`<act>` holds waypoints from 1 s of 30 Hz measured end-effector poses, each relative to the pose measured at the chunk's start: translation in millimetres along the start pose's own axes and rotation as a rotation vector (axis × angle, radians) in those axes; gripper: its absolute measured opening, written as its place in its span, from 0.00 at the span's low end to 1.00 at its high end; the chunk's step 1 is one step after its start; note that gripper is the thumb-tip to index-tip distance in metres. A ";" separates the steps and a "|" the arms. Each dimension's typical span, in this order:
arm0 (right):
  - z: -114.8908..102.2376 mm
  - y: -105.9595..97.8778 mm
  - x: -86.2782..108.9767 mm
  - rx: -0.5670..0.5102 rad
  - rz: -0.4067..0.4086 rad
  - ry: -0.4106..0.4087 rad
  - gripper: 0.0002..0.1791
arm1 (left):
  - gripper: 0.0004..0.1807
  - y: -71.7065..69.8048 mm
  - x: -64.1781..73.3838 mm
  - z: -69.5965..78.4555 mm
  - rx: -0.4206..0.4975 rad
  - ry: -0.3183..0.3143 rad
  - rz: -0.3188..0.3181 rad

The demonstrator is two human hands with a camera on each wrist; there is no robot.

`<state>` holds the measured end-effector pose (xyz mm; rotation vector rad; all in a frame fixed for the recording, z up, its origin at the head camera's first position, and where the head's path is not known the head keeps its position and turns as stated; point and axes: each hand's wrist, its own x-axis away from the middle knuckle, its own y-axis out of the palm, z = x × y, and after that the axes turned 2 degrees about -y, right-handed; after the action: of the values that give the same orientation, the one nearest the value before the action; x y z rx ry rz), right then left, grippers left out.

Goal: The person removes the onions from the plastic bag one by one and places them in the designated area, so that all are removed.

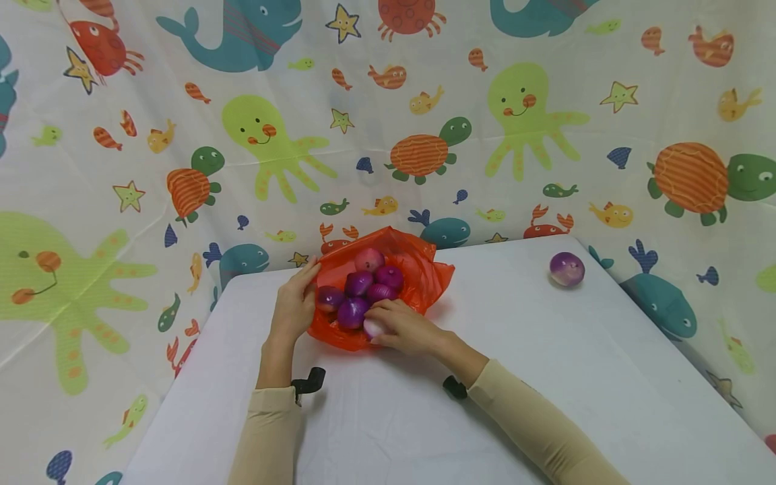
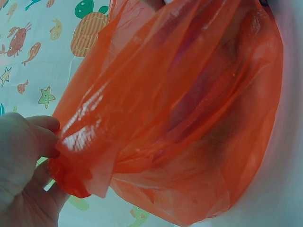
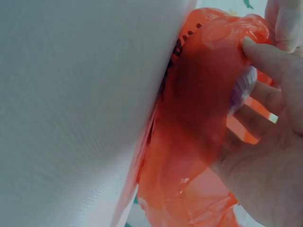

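Well, onions (image 1: 358, 284) sit in a red bag (image 1: 419, 277) near the table's (image 1: 497, 296) far edge; my left hand (image 1: 294, 302) pinches its rim, my right hand (image 1: 412, 327) grips a pale onion (image 1: 373, 329) at its mouth. Another onion (image 1: 566, 269) lies near the far right corner.

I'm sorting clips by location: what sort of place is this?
Probably a makeshift indoor filming spot: a sea-animal backdrop hangs behind a white table, and a black device sits at each wrist.

Room to pass lay over the surface (image 1: 497, 316) between the red bag (image 1: 419, 279) and the lone onion (image 1: 566, 269), the printed curtain (image 1: 376, 87) blocking beyond.
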<state>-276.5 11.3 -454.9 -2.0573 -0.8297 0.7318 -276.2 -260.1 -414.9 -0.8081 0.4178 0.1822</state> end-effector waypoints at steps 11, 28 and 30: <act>-3.0 0.4 1.3 0.057 0.097 -0.013 0.30 | 0.30 -1.3 0.7 0.5 0.002 0.002 -0.004; -4.3 -2.5 3.6 0.056 0.138 0.021 0.29 | 0.30 0.5 0.2 0.8 0.007 -0.013 -0.018; -3.9 -2.8 3.8 0.053 0.148 0.016 0.30 | 0.30 0.6 0.0 0.2 0.008 -0.013 -0.018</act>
<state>-272.2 13.8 -451.3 -2.0902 -0.6471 0.8085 -276.3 -259.5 -415.2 -0.8022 0.3982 0.1689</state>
